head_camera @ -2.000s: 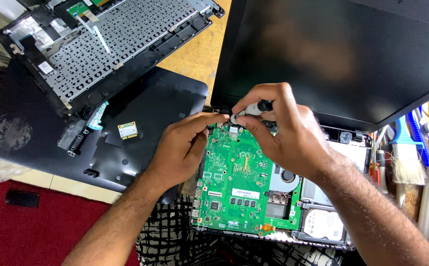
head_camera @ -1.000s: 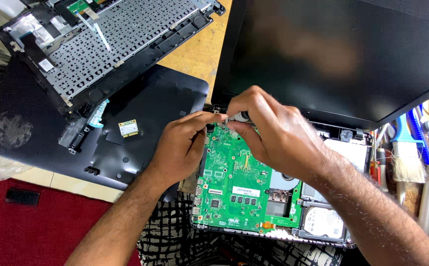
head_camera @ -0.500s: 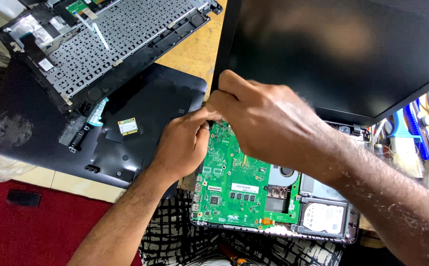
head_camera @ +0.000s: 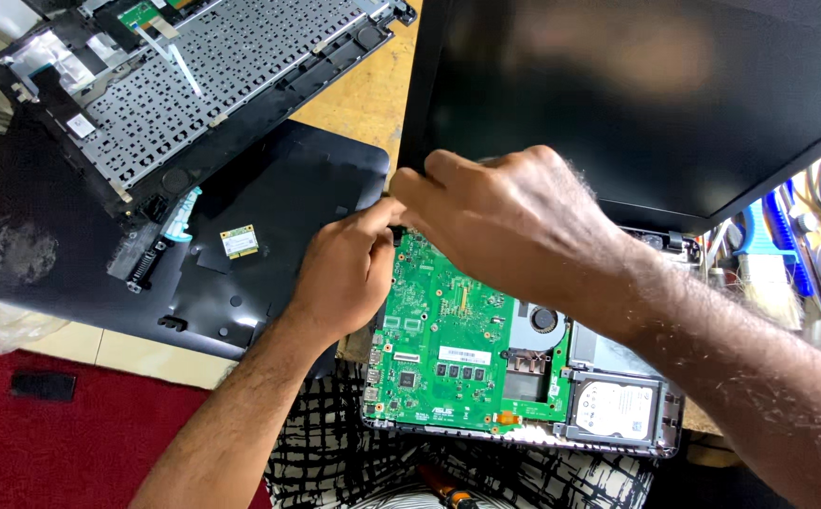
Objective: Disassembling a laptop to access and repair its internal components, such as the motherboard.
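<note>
Keyboard panel (head_camera: pixel 194 85) lying upside down far left, top edge running out of frame. Small wireless card (head_camera: pixel 239 241) resting on black cover (head_camera: pixel 269 236). Left hand (head_camera: pixel 344 273) curling, fingertips pinching at green motherboard (head_camera: pixel 448 339) upper-left corner, beside screen (head_camera: pixel 637 104). Right hand (head_camera: pixel 514 221) closing over same spot, hiding what it is gripping.

I see an upturned keyboard panel (head_camera: pixel 194 90) overlapping a black cover (head_camera: pixel 269 245) bearing a small wireless card (head_camera: pixel 239 241); brushes (head_camera: pixel 773 254), possibly, stand right.
</note>
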